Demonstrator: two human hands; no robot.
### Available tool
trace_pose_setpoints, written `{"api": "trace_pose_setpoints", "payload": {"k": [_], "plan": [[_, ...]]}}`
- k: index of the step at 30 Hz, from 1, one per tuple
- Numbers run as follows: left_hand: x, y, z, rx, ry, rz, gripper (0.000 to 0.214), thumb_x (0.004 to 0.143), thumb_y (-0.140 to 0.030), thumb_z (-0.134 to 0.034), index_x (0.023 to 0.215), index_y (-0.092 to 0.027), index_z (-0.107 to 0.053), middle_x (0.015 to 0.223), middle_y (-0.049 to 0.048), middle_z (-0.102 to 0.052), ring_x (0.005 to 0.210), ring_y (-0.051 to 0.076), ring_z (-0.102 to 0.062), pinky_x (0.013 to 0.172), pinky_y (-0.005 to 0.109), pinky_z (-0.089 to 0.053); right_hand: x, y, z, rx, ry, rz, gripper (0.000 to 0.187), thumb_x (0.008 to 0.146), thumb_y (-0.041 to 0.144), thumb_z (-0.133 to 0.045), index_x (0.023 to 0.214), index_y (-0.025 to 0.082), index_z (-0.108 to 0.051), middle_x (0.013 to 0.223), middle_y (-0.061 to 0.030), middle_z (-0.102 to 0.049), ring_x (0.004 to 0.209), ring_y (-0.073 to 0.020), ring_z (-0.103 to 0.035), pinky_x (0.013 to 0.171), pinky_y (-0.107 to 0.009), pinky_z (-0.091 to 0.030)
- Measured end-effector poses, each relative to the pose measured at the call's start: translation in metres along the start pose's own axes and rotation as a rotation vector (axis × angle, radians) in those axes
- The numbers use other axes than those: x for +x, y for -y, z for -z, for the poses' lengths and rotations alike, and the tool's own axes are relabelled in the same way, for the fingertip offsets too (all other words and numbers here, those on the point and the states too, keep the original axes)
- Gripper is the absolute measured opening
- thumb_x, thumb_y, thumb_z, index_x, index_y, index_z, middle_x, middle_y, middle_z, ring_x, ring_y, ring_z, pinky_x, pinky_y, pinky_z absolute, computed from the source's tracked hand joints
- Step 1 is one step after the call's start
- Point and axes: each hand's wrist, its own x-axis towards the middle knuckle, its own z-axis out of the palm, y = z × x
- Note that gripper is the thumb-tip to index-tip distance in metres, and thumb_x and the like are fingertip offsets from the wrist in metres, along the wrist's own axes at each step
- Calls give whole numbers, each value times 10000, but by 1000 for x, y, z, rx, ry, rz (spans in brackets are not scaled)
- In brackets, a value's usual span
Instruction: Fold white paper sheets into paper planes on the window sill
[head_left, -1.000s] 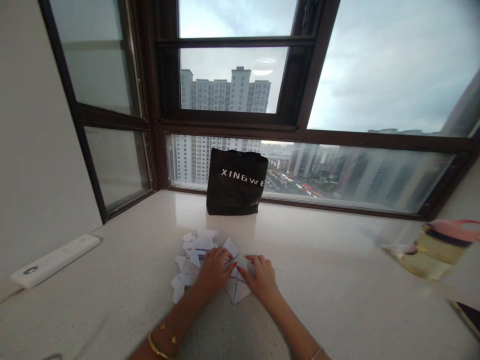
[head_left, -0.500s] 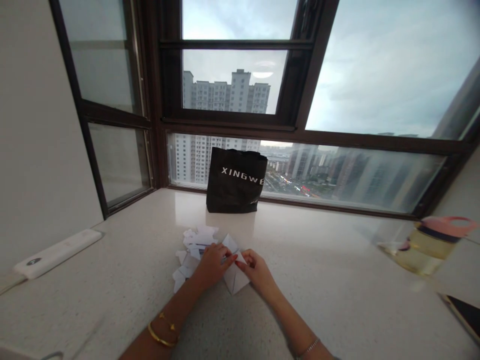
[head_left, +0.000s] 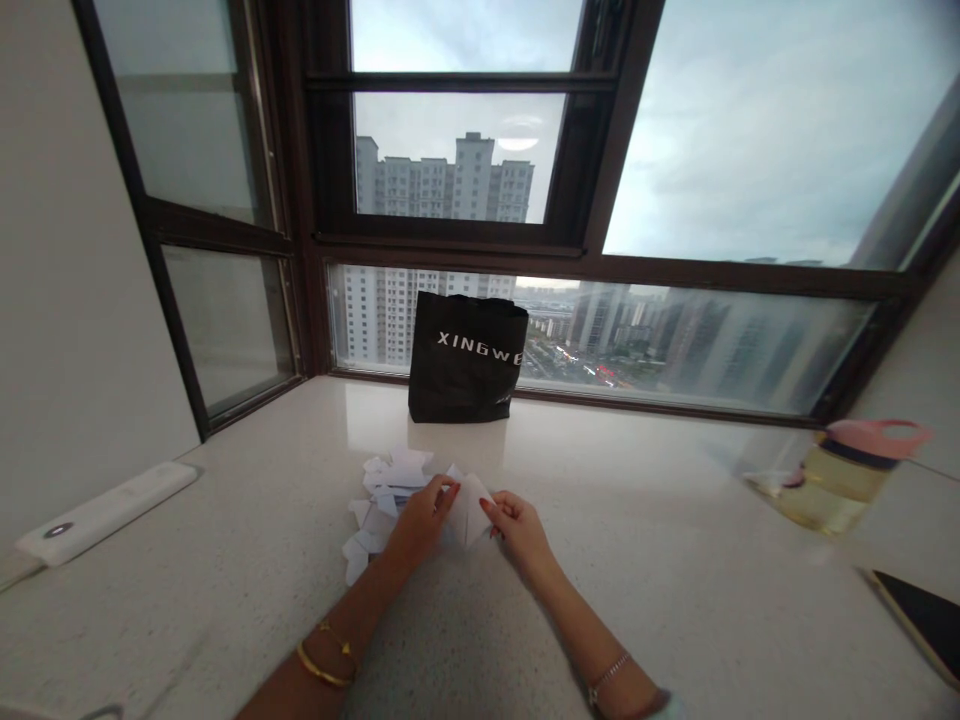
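A folded white sheet of paper (head_left: 469,515) is held between my two hands, creased down its middle and narrowing to a point toward me. My left hand (head_left: 422,515) pinches its left edge between thumb and forefinger. On the opposite edge, my right hand (head_left: 517,525) grips with the thumb on top and the fingers partly hidden beneath. Close to my left hand lies a loose heap of folded white paper pieces (head_left: 369,515), partly covered by that hand and wrist.
Behind the paper a black bag (head_left: 466,375) stands against the window. At the right are a yellowish bottle with a pink lid (head_left: 847,490) and a dark-screened device (head_left: 919,615). A white power strip (head_left: 112,510) lies at the left on the pale speckled counter (head_left: 660,580).
My hands have moved apart a little, from near the paper's middle to its two sides. The sheet has tilted up and looks shorter. The camera view has shifted slightly.
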Motion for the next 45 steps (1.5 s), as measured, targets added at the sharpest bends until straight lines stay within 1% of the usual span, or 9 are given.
{"api": "trace_pose_setpoints", "payload": {"k": [5, 11, 18, 25, 30, 33, 36, 41, 45], "plan": [[0, -2, 3, -146, -107, 9, 355, 839, -366, -320, 1099, -179, -472, 852, 44, -614, 814, 156, -575, 725, 266, -416, 3, -4, 12, 1, -128, 38, 386, 559, 533, -635, 609, 153, -589, 399, 59, -435, 363, -66, -352, 378, -204, -259], [1, 0, -5, -170, -94, 14, 388, 824, -381, -352, 1116, -154, -468, 999, 85, -571, 828, 156, -544, 712, 272, -427, 3, -4, 12, 3, -81, 59, 387, 603, 532, -616, 669, 150, -607, 394, 57, -450, 359, -70, -361, 382, -204, -251], [1, 4, -13, -79, 0, -32, 338, 817, -353, -386, 1070, -160, -499, 728, 17, -593, 659, 138, -541, 664, 257, -410, 0, 0, 10, -51, -53, 9, 405, 631, 545, -590, 690, 144, -615, 297, 89, -346, 304, -53, -241, 361, -208, -155], [1, 2, -14, -113, 75, -61, 242, 823, -340, -390, 948, -186, -528, 601, -28, -578, 571, 117, -552, 607, 221, -413, 3, -1, 14, 9, -124, 7, 396, 621, 540, -608, 648, 145, -633, 332, 74, -371, 344, -64, -291, 382, -214, -203], [0, 1, -11, -108, 57, -118, 208, 821, -301, -397, 819, -188, -572, 795, 36, -644, 766, 153, -587, 726, 254, -432, 5, -5, 15, 180, -142, -56, 441, 629, 574, -582, 607, 140, -657, 470, -9, -560, 435, -94, -440, 454, -227, -333], [0, 3, -11, -179, -29, -186, 252, 822, -232, -372, 998, -194, -549, 1044, 65, -604, 982, 169, -541, 879, 295, -393, 6, -7, 16, 258, -93, -55, 331, 565, 476, -685, 628, 152, -672, 584, -30, -635, 536, -122, -517, 537, -240, -390], [-1, 4, -10, -288, -150, -167, 356, 847, -227, -323, 1189, -194, -416, 1243, 87, -476, 1105, 169, -472, 954, 326, -348, 6, -8, 16, 305, -36, -64, 308, 542, 415, -716, 725, 169, -687, 680, -39, -672, 599, -149, -555, 585, -264, -413], [0, 5, -10, -377, -159, -50, 412, 859, -317, -335, 1256, -207, -305, 1220, 113, -486, 1079, 179, -500, 922, 355, -375, 5, -9, 15, 203, 50, -57, 347, 567, 408, -701, 807, 158, -694, 668, -40, -670, 581, -146, -546, 592, -268, -404], [2, 7, -15, -377, -110, -1, 363, 829, -274, -390, 1184, -194, -397, 1172, 105, -529, 1039, 179, -523, 881, 339, -398, 4, -8, 14, 135, 80, -7, 340, 596, 417, -681, 821, 163, -689, 632, -20, -649, 571, -134, -528, 581, -255, -391]]}}
